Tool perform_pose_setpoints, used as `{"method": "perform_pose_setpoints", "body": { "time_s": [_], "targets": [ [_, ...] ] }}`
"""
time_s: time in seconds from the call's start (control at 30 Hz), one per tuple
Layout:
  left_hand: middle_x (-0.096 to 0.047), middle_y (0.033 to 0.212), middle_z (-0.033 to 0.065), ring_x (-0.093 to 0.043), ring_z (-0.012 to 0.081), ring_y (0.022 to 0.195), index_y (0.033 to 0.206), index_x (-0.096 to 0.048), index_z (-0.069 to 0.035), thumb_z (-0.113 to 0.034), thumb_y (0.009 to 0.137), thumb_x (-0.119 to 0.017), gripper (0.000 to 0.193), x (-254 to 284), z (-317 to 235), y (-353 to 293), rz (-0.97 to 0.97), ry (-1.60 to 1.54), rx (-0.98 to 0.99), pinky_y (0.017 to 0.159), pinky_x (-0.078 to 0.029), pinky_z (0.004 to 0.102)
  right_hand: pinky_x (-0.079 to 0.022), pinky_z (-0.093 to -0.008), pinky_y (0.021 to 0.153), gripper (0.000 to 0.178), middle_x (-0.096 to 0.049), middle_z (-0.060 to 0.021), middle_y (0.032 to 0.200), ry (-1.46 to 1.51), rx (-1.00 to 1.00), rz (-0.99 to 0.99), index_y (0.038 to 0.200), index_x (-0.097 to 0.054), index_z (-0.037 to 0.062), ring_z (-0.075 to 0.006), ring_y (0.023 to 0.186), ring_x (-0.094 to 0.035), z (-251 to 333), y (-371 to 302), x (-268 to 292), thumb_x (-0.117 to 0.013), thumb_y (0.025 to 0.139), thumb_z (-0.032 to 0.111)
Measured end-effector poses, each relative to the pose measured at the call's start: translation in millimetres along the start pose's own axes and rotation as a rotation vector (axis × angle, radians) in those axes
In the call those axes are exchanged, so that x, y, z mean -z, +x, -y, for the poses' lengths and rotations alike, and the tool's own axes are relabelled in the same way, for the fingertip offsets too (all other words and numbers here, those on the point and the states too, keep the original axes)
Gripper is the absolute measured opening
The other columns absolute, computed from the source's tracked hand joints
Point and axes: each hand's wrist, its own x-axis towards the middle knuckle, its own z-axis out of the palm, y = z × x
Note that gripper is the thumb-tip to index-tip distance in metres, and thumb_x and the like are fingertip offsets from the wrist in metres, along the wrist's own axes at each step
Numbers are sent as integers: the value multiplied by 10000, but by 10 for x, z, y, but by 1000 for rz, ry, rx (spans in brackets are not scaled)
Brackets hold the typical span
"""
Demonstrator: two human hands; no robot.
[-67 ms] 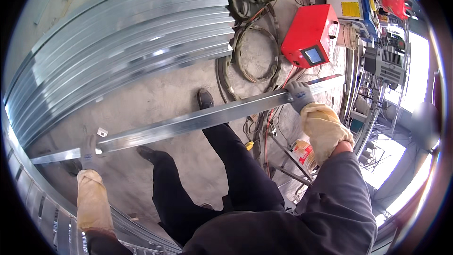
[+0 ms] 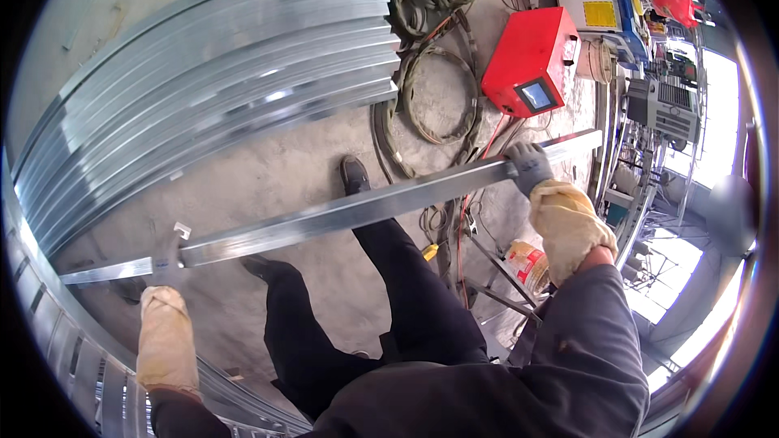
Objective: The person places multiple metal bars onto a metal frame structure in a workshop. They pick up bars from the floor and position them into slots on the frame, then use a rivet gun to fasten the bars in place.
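A long, shiny metal beam runs slantwise in front of my legs, its right end farther away than its left. Close to its right end, my right hand, in a grey glove, is closed round it. My left hand, gloved in grey too and slightly blurred, grips it toward the left end. Cream cuffs cover both wrists. A small white piece shows just beyond my left hand; whether it touches the beam I cannot tell. Glove and beam partly hide my left fingers.
A stack of similar metal beams lies at the far left. Coiled hoses and a red machine with a screen stand beyond the beam. At right are a bucket and a metal frame. More metal pieces border the near left.
Both hands and the beam have shifted a little to the right. My grip on the beam looks the same.
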Motion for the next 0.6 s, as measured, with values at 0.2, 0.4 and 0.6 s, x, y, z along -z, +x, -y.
{"method": "perform_pose_setpoints", "body": {
  "time_s": [0.2, 0.4, 0.6],
  "targets": [
    [-699, 1027, 206, -657, 406, 979, 1080, -723, -90, -228, 739, -749, 368, 237, -1302, -71, -43, -54, -63, 839, -532, 485, -422, -456, 971, 318, -622, -105, 995, 86, -141, -296, 1017, -606, 125, -342, 1026, -607, -928, -923, 334, -725, 723, 156],
    [-705, 1136, 83, -668, 248, 1066, 1252, -648, -88, -167, 753, -832, 537, 134, -2593, -369, -64, -379, -236, 934, -538, 398, -490, -397, 821, 356, -643, -122, 901, 215, -245, -504, 1035, -633, 77, -321, 898, -634, -1486, -1855, 1155, -744, 698, 116],
    [-715, 997, 102, -663, 318, 1022, 1112, -713, -157, -218, 642, -751, 476, 1536, -4243, -420, -65, -162, -280, 887, -510, 458, -499, -405, 822, 335, -647, -122, 905, 311, -318, -499, 1037, -635, 78, -321, 899, -637, -1299, -1681, 1557, -732, 724, 146]
  ]
}}
